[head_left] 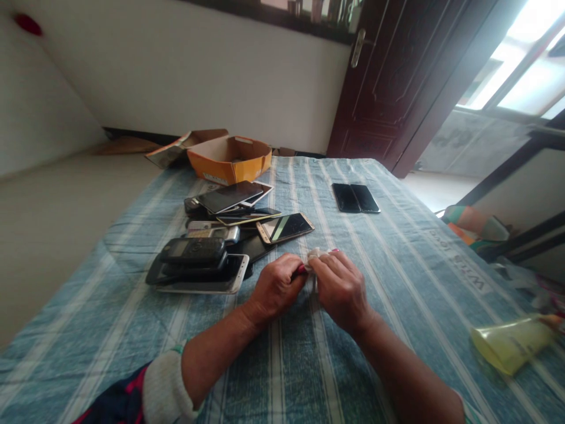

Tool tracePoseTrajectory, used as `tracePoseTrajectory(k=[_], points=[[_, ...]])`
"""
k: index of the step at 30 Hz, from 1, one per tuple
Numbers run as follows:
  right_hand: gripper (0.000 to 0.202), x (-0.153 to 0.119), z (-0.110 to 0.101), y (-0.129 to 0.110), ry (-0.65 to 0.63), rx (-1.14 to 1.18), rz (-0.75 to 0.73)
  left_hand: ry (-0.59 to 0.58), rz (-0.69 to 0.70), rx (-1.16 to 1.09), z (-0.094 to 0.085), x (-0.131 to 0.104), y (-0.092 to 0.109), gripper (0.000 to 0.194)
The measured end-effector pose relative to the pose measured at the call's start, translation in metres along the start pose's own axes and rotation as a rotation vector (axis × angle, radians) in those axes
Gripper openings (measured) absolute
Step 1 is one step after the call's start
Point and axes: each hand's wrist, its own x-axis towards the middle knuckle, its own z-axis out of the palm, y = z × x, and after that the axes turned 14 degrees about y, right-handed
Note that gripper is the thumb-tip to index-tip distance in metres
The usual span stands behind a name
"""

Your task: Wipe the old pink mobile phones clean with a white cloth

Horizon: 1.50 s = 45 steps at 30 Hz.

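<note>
While our left hand [279, 282] clamped a small, mostly hidden red object [301, 268] just nearside of the gold-framed rectangular phone [291, 228], our right hand [341, 288] pinched crumpled white cloth [313, 253] beside it, its long axis unclear.

On the tablecloth [397, 330], a heap of phones [192, 253] lies left of the left hand [280, 282], with a box [238, 171] behind it. Beyond the right hand [342, 288], slightly rightward, two phones [346, 198] lie side by side. A cloth [313, 254] sits between both hands.
</note>
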Motion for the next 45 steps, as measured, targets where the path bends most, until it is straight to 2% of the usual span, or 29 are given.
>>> tracePoseTrajectory(k=[5,11,16,19,25,33,45], points=[[0.027,0.001,0.001,-0.001,0.025,0.046,0.039,-0.005,-0.008,0.006,0.001,0.000,0.001,0.015],[0.033,0.004,0.008,-0.017,-0.006,0.120,0.072,0.040,0.069,-0.082,0.000,0.000,-0.002,0.014],[0.034,0.004,0.010,-0.019,0.005,0.146,0.067,0.039,0.084,-0.054,-0.003,0.001,-0.003,0.016],[0.031,0.003,0.009,-0.015,-0.016,0.125,0.027,0.017,0.089,-0.070,-0.004,0.002,-0.001,0.018],[0.028,0.003,0.002,0.003,0.006,0.024,0.026,-0.041,-0.029,-0.025,-0.005,0.004,0.002,0.017],[0.026,0.002,-0.004,0.029,0.050,-0.045,0.069,-0.039,-0.031,-0.013,-0.004,0.003,0.001,0.012],[0.029,0.005,0.009,-0.007,0.031,0.095,0.088,0.005,-0.006,-0.076,-0.002,0.004,0.000,0.015]])
